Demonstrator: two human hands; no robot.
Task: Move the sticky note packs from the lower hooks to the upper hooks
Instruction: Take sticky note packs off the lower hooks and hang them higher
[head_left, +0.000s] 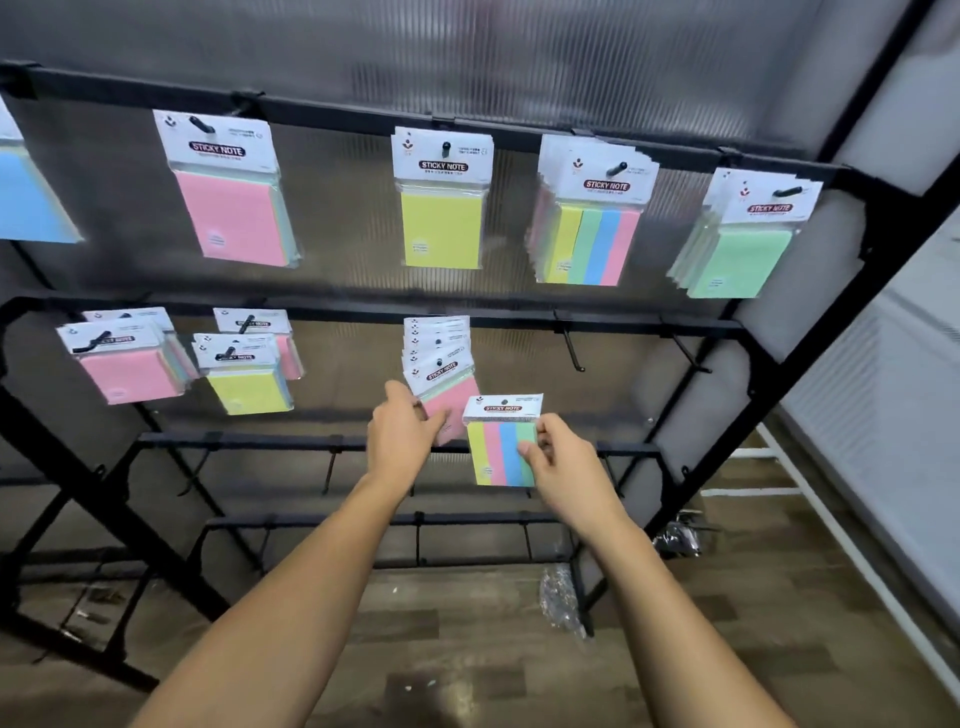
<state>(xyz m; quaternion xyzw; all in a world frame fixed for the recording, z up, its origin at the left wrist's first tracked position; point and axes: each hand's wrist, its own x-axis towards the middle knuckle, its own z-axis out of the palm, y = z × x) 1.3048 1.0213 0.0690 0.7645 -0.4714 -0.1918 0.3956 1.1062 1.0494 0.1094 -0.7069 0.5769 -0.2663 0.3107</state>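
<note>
My right hand (563, 462) pinches a striped sticky note pack (501, 447) by its right edge; the pack is off any hook, in front of the rack. My left hand (402, 434) grips the bottom of a stack of pink packs (441, 374) that hangs on a lower hook. Further left on the lower bar hang pink packs (124, 364) and yellow packs (244, 374). On the upper bar hang a pink pack (231, 208), a yellow pack (441, 208), striped packs (592, 228) and green packs (737, 249).
Two bare hooks (574, 351) (693, 356) stick out on the right of the lower bar. Lower black rails (291, 441) carry bare hooks. A blue pack (26, 197) shows at the far left. Plastic wrap (561, 603) lies on the wooden floor.
</note>
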